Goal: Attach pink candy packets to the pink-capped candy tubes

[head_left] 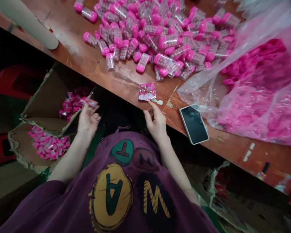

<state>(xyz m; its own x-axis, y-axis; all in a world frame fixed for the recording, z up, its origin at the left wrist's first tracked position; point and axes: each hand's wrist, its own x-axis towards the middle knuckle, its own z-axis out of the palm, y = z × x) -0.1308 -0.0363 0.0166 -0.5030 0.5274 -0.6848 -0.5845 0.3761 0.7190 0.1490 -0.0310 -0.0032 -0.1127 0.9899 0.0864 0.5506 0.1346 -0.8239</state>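
Note:
My left hand (pixel 86 120) is at the edge of a cardboard box (pixel 42 103), palm turned up and fingers apart. A blurred pink packet (pixel 89 102) is just beyond its fingertips, over the box; whether they still touch is unclear. Inside the box lies a heap of shiny pink packets (pixel 69 105). My right hand (pixel 156 121) is at the table's front edge, thumb and forefinger apart with nothing between them. Just past its fingertips, a square pink printed packet (pixel 147 91) lies flat on the wooden table (pixel 97 69).
Clear tubes with pink caps and small balls (pixel 168 42) cover the far table. At right are a phone (pixel 194 124) and a clear plastic bag (pixel 259 97) of pink pieces. A pale post (pixel 31 27) stands left. A lower carton (pixel 21 149) contains small pink pieces (pixel 48 144).

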